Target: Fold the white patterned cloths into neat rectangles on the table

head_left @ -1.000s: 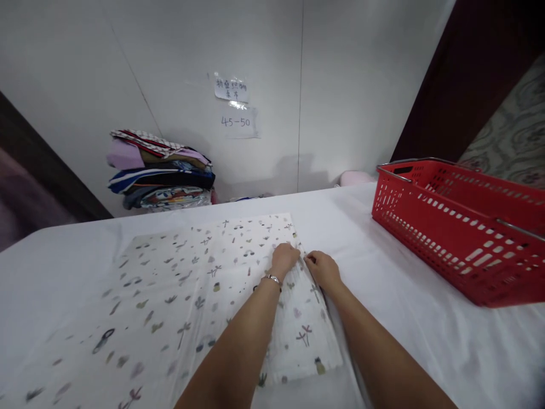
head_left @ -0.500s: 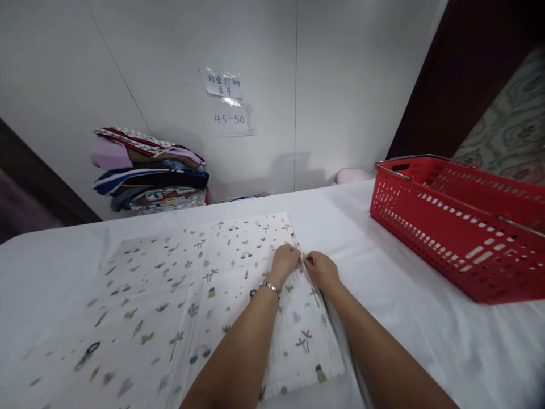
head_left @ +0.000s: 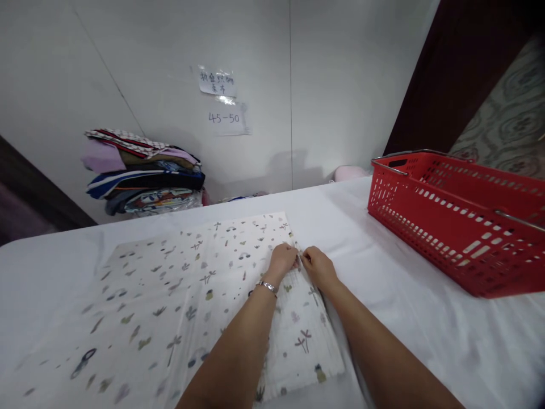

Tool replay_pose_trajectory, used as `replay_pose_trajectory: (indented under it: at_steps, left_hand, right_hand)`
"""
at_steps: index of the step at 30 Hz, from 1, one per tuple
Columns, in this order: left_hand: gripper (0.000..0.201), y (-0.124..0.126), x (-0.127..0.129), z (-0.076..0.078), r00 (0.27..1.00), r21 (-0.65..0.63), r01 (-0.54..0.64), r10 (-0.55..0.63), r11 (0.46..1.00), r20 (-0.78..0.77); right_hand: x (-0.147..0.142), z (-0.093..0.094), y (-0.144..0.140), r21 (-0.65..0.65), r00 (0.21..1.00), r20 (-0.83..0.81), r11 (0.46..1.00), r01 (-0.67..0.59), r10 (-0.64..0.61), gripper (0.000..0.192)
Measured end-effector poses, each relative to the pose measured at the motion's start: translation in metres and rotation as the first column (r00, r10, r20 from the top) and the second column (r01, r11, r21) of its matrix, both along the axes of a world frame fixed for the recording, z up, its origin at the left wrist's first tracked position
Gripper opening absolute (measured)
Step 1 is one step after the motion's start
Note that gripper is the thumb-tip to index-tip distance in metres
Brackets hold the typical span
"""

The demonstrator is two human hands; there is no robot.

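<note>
A white cloth (head_left: 170, 307) printed with small plants, rainbows and pineapples lies spread over the table, with creases running along it. At its right edge, my left hand (head_left: 283, 258) is closed in a pinch on the cloth, a silver bracelet on that wrist. Close beside it, my right hand (head_left: 317, 266) also has its fingers pinched together at the same edge of the cloth. Both fingertips nearly meet there. Exactly how the fabric sits between the fingers is too small to make out.
To the right stands a red plastic basket (head_left: 451, 227) with metal handles. A stack of folded fabrics (head_left: 147, 173) rises behind the far left edge of the white-covered table (head_left: 383, 329). Two paper notes (head_left: 230, 119) are stuck to the wall, and a pink rounded thing (head_left: 349, 172) shows behind the table.
Both hands stay at the cloth's right edge in nearly the same pinch. The whole view has shifted slightly; the cloth lies as before.
</note>
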State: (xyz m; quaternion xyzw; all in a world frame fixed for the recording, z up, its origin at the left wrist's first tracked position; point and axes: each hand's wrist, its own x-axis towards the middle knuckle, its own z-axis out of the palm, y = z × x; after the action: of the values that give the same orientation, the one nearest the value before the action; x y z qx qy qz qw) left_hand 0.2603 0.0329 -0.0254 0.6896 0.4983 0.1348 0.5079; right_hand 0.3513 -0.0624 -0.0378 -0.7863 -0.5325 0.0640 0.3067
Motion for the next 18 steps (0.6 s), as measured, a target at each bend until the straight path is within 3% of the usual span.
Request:
replay_pose_trajectory:
  at_steps: [6, 10, 13, 15, 18]
  left_hand:
    - [0.025, -0.002, 0.001, 0.002, 0.999, -0.011, 0.001, 0.0, 1.0, 0.033]
    - [0.018, -0.001, 0.0, 0.003, 1.0, 0.018, 0.002, -0.002, 1.0, -0.001]
    - [0.013, 0.0, -0.002, 0.002, 1.0, 0.044, 0.005, -0.004, 0.999, -0.026]
    - [0.012, 0.001, -0.003, 0.001, 0.999, 0.053, 0.016, -0.014, 0.998, -0.031]
    - [0.012, 0.002, -0.004, 0.0, 0.999, 0.054, 0.031, -0.028, 0.998, -0.042]
  right_hand:
    - [-0.003, 0.001, 0.0, 0.07, 0.995, -0.074, 0.996, -0.057, 0.063, 0.016]
    - [0.001, -0.003, 0.001, 0.191, 0.915, -0.374, 0.978, -0.08, 0.148, 0.018]
    - [0.007, -0.004, 0.002, 0.151, 0.854, -0.516, 0.989, 0.009, 0.071, 0.02]
    - [0.009, -0.002, 0.001, 0.103, 0.895, -0.447, 0.993, 0.054, -0.002, 0.019]
    - [0.007, 0.004, -0.001, -0.023, 0.98, -0.185, 0.998, 0.063, -0.067, 0.02]
